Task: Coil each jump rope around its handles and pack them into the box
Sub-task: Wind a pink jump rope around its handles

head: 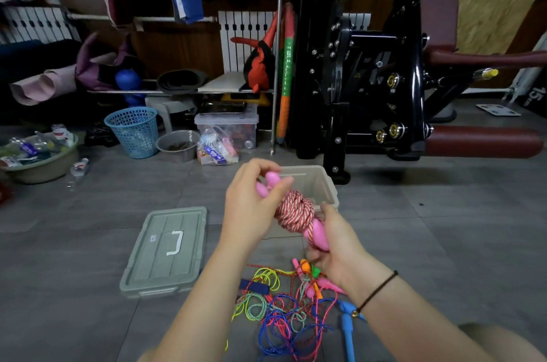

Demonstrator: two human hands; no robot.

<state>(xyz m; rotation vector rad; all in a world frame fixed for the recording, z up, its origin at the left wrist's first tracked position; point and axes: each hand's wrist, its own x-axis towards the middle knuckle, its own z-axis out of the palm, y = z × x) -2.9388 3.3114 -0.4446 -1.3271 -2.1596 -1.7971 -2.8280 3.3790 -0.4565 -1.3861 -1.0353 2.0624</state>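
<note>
Tangled ropes (284, 311) lie nearest; beyond, the coiled pink rope (294, 210), slanting far-left to near-right, is gripped by both left hand (251, 207) and right hand (337, 246), box (322, 184) just behind.

"15 cm" on black block (534, 96), far right.

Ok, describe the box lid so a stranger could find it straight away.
Start at the open grey box on the tiled floor, just beyond the hands. The lid lies flat on the floor to its left, apart from it. It is grey-green and ribbed with a white handle in its middle, unlike the round basins and blue basket further back.
</note>
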